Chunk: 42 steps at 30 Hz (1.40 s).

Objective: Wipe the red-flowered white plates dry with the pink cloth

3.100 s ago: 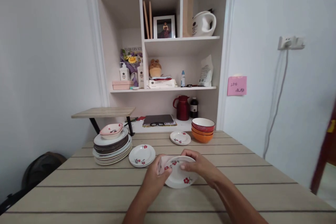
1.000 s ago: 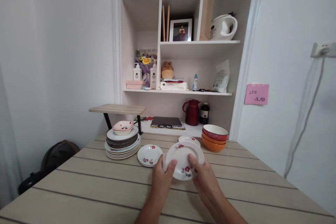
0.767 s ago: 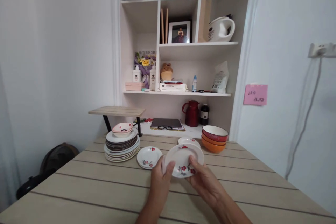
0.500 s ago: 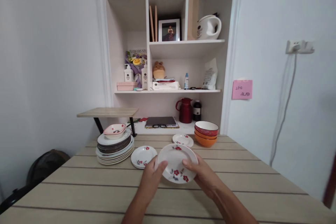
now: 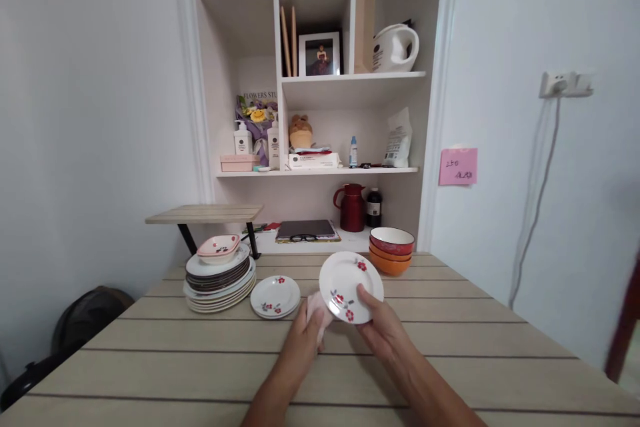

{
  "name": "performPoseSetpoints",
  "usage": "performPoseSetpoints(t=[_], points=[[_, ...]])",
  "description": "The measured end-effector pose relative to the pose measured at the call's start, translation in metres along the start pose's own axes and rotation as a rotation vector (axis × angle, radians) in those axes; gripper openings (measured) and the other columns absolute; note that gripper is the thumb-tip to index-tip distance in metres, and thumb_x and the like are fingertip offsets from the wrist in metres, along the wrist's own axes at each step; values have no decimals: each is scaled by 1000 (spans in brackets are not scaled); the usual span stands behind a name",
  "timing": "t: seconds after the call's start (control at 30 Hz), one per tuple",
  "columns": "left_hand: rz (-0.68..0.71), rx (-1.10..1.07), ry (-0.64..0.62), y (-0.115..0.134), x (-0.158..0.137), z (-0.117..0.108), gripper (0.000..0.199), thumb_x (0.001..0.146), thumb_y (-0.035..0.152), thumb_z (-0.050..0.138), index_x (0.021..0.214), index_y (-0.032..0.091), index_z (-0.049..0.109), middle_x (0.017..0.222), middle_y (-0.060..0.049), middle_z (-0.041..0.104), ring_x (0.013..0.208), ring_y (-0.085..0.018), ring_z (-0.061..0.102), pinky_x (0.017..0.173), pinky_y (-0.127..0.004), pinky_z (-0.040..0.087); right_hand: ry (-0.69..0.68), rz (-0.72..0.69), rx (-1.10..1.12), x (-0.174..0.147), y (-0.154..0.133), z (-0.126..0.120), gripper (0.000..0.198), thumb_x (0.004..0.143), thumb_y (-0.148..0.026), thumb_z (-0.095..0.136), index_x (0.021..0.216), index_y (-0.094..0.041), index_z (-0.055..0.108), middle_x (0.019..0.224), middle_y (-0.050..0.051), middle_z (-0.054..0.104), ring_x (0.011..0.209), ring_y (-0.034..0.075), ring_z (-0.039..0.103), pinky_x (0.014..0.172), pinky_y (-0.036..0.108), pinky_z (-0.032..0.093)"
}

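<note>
left hand (image 5: 301, 331) now off the plate (image 5: 347, 282)

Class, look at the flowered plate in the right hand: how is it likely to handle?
The flowered plate is probably stiff: it shows no sag, though the right hand grips it at one side. Its smooth-looking face may be slippery. It looks like thin ceramic, so likely fragile if dropped.
</note>
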<state>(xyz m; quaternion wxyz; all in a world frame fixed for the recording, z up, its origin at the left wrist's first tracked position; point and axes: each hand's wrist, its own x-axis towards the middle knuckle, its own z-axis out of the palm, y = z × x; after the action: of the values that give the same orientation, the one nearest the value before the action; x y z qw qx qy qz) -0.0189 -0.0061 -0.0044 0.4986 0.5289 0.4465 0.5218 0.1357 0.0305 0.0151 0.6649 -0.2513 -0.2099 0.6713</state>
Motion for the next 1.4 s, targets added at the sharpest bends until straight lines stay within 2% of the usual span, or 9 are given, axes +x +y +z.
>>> performPoseSetpoints(t=[0.13,0.27,0.37,0.47,0.63,0.77,1.0,1.27,1.4], points=[[-4,-144,-42,6,-2,-1,75,81,48,59,146,26,28,138,-12,51,90,-16,62,76,-26,49,149,-23,-15,13,-5,-17,53,78,-9,66,129,-14,52,86,6,77,77,22,73,77,38,61],[192,-4,82,4,3,-4,68,84,33,54,146,25,30,151,-10,36,136,-22,37,107,-31,34,224,7,-94,15,11,-26,55,74,-12,69,126,-13,54,80,6,77,75,24,73,74,39,61],[436,285,188,-1,6,-4,55,84,19,45,139,21,41,141,-12,46,133,-21,39,111,-37,30,152,52,-106,9,27,-24,53,70,-20,77,119,-13,58,84,8,77,78,25,73,75,38,60],[584,597,118,-6,2,0,50,82,10,41,130,21,52,123,-11,57,116,-21,52,102,-39,41,62,159,-72,1,36,-16,49,72,-33,78,113,-11,61,88,12,77,77,27,73,76,41,59],[604,1076,226,-9,-1,5,43,86,12,38,120,23,63,124,-12,57,113,-27,53,95,-45,46,-22,246,21,-11,35,1,50,75,-37,76,113,-8,62,93,15,76,84,27,72,81,39,56],[706,1271,304,-11,2,5,45,86,9,42,120,27,64,129,-11,56,117,-28,50,98,-47,43,-9,241,27,-13,31,5,47,77,-37,74,110,-5,63,88,16,76,79,26,73,76,37,56],[590,1198,109,-8,1,8,65,80,6,46,138,35,47,134,-10,53,121,-27,50,100,-45,43,42,213,-30,2,28,-10,51,76,-44,73,111,-8,62,84,14,76,72,26,72,68,38,57],[577,1018,-104,-27,4,8,67,85,14,45,149,28,30,151,-11,39,138,-27,36,109,-45,37,70,167,-9,11,17,-17,40,80,-39,70,107,-10,63,83,11,76,74,24,72,76,37,57],[577,933,-163,-29,8,4,67,84,10,41,148,27,33,152,-11,39,138,-25,37,110,-43,36,75,188,-20,11,13,-18,36,83,-37,66,107,-10,63,86,12,76,78,24,72,78,38,56]])
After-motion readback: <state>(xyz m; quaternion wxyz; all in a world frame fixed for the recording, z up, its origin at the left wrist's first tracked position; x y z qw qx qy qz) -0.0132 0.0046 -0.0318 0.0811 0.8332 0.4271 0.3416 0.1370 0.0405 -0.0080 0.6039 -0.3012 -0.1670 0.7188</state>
